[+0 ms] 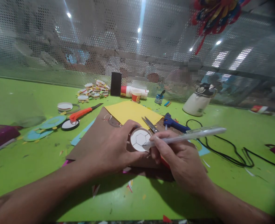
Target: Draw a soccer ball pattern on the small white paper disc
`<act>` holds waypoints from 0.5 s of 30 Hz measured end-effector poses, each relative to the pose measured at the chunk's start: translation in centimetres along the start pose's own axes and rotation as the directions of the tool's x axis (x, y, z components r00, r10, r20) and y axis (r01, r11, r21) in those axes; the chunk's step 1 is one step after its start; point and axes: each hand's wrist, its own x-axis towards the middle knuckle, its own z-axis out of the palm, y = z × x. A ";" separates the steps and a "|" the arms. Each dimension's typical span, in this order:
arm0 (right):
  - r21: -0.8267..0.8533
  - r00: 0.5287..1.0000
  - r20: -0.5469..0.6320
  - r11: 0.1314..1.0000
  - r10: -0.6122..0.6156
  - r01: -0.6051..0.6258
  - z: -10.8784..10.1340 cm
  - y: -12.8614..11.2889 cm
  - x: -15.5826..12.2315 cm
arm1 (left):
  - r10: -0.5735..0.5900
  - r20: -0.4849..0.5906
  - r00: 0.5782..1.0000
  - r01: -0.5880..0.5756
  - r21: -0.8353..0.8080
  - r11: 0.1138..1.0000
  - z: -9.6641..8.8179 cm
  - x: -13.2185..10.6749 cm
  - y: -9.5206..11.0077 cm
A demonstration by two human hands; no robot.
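Observation:
My left hand (111, 146) is closed around a small round white disc (139, 139) with a hexagon pattern of dark lines drawn on it, holding it over a brown cardboard sheet (90, 141). My right hand (176, 158) grips a clear pen (188, 135) with its tip touching the disc's lower right edge. A yellow paper sheet (130, 112) lies on the cardboard just beyond the disc. A pair of scissors (150, 124) rests beside the disc.
On the green table (23, 93) lie an orange-handled cutter (82, 113), blue paper rings (46, 126), a pile of small round pieces (94, 90), a black box (116, 84), glue containers (135, 93), a blue glue gun (174, 123) with black cable (223, 152) and a white kettle (199, 100). Perforated mesh (58, 46) stands behind.

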 end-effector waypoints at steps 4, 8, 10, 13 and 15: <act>-0.013 1.000 0.002 1.000 0.000 0.000 0.0 0.1 -0.1 | 0.011 0.008 1.000 -0.011 0.019 1.000 -0.1 -0.2 0.2; -0.001 1.000 0.002 1.000 -0.006 0.006 0.0 0.3 0.0 | 0.008 0.008 1.000 -0.008 0.023 1.000 -0.2 -0.2 0.3; 0.009 1.000 0.011 1.000 0.005 -0.005 0.0 0.3 0.0 | 0.009 0.001 1.000 -0.009 0.041 0.999 -0.2 -0.1 0.2; 0.017 0.999 0.029 1.000 0.022 -0.022 0.0 0.3 0.0 | 0.015 0.000 1.000 -0.015 0.035 0.999 -0.1 0.0 0.1; 0.021 0.999 0.030 0.999 0.027 -0.028 0.0 0.3 -0.1 | 0.010 0.011 1.000 -0.010 0.026 1.000 -0.1 0.0 0.0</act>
